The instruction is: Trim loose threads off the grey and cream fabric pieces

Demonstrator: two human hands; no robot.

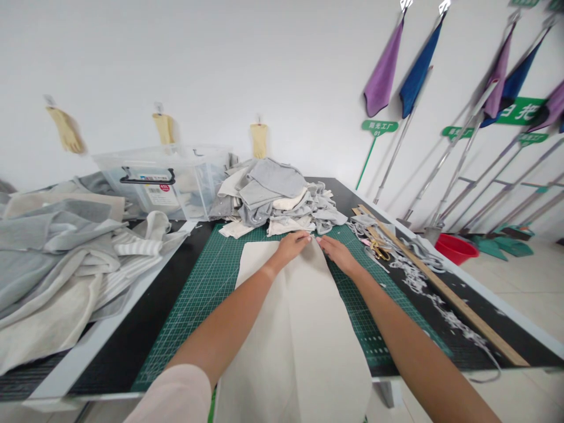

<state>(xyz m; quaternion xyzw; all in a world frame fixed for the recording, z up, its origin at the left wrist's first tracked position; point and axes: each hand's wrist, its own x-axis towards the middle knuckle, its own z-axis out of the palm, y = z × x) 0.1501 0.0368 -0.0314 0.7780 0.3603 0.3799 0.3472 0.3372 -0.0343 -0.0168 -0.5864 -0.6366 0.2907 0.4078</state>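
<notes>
A long cream cloth [326,329] lies over the cutting mat and hangs past the table's near edge, with a lengthwise fold or crease down its middle. At its far end, my left hand [293,247] is closed, its fingers pinching the cloth's edge. Close by on the right, my right hand [335,251] grips the same far edge near the corner, fingertips pressed together. Both arms reach forward across the cloth. Just beyond my hands rises a heap of grey and cream fabric pieces [273,188].
Under the cloth is a green gridded cutting mat [194,311]. To the right lie gold-handled scissors [379,249], fabric scraps [414,276] and a long wooden strip [449,291]. Leftward are a clear plastic bin [194,188] and piled grey cloths [48,252]. A red basin [456,249] stands on the floor.
</notes>
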